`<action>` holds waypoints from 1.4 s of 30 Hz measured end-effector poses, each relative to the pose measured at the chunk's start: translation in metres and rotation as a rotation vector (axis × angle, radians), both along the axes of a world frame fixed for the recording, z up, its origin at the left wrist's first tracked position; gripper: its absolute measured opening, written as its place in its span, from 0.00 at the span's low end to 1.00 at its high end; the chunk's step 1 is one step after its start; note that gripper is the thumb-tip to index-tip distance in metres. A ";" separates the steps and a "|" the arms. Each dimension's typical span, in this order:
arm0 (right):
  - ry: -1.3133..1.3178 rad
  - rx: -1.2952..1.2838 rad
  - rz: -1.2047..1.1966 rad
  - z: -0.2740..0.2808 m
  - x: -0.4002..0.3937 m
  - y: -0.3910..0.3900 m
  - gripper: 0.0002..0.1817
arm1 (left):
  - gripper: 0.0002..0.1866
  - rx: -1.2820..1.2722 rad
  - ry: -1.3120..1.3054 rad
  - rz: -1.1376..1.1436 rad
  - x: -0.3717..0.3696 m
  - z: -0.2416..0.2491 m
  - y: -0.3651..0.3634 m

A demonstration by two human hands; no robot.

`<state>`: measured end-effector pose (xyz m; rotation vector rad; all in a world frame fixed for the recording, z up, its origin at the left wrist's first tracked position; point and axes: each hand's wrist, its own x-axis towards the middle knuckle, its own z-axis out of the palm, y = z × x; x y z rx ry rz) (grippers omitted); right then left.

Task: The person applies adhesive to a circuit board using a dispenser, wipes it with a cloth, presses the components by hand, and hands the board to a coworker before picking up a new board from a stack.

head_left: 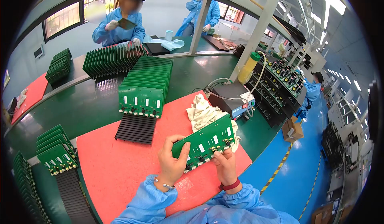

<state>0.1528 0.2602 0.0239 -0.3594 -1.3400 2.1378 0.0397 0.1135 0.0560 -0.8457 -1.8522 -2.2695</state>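
Note:
A green circuit board [208, 141] with white labels and a row of small components along its lower edge is held tilted above the pink mat [116, 172]. My left hand [172, 160] grips its left end, thumb across the face. At the lower right edge, the fingers of my right hand [226, 164] are closed in a pinch at a small component on the board; exactly what they hold is hard to make out. Behind the board lies a crumpled cream cloth [202, 112], partly covered by it.
Green boards [142, 96] stand in a black slotted rack [136, 129] ahead; more boards [58, 152] stand at left. A dark box-shaped device [230, 98] with cables and a yellow bottle [249, 68] are at back right. Co-workers in blue coats [120, 26] stand across the bench.

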 end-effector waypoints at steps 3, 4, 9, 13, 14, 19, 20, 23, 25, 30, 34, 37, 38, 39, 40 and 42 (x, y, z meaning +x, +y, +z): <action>-0.013 0.026 -0.009 -0.005 0.001 0.004 0.13 | 0.09 0.002 0.000 0.017 -0.002 -0.005 0.000; -0.014 0.042 -0.016 -0.005 0.002 0.005 0.13 | 0.09 -0.002 0.004 0.020 -0.003 -0.007 0.000; -0.003 0.110 -0.040 0.006 0.002 0.005 0.14 | 0.10 0.033 -0.044 -0.015 -0.004 -0.007 0.000; -0.011 0.133 -0.030 0.011 0.004 0.006 0.14 | 0.10 0.049 -0.048 -0.016 -0.005 -0.007 -0.001; -0.014 0.135 -0.023 0.013 0.003 0.006 0.14 | 0.10 0.051 -0.046 -0.013 -0.005 -0.006 -0.002; 0.002 0.207 -0.042 0.031 0.000 0.007 0.13 | 0.11 0.090 -0.082 -0.044 -0.005 -0.008 -0.003; 0.008 0.226 -0.053 0.036 -0.002 0.007 0.13 | 0.12 0.096 -0.091 -0.051 -0.004 -0.008 -0.002; 0.008 0.267 -0.033 0.046 -0.007 0.009 0.12 | 0.12 0.143 -0.059 0.014 -0.005 -0.010 0.001; 0.000 0.272 -0.018 0.048 -0.011 0.011 0.12 | 0.12 0.144 -0.075 0.015 -0.006 -0.009 0.000; -0.009 0.284 0.020 0.056 -0.024 0.013 0.13 | 0.12 0.218 -0.107 -0.004 -0.013 -0.015 0.000; -0.022 0.299 0.046 0.068 -0.040 0.024 0.12 | 0.14 0.394 -0.199 -0.073 -0.019 -0.018 -0.002; -0.027 0.293 0.025 0.091 -0.060 0.034 0.11 | 0.16 0.398 -0.261 -0.058 -0.025 -0.026 -0.002; -0.043 0.292 0.020 0.098 -0.067 0.043 0.10 | 0.16 0.373 -0.255 -0.034 -0.030 -0.036 -0.001; -0.058 0.291 0.013 0.106 -0.075 0.052 0.09 | 0.15 0.348 -0.248 -0.010 -0.033 -0.046 0.001; -0.062 0.303 -0.002 0.112 -0.085 0.062 0.09 | 0.14 0.312 -0.266 -0.017 -0.035 -0.055 0.005; -0.064 0.310 0.019 0.125 -0.109 0.080 0.09 | 0.12 0.211 -0.222 -0.073 -0.033 -0.063 0.009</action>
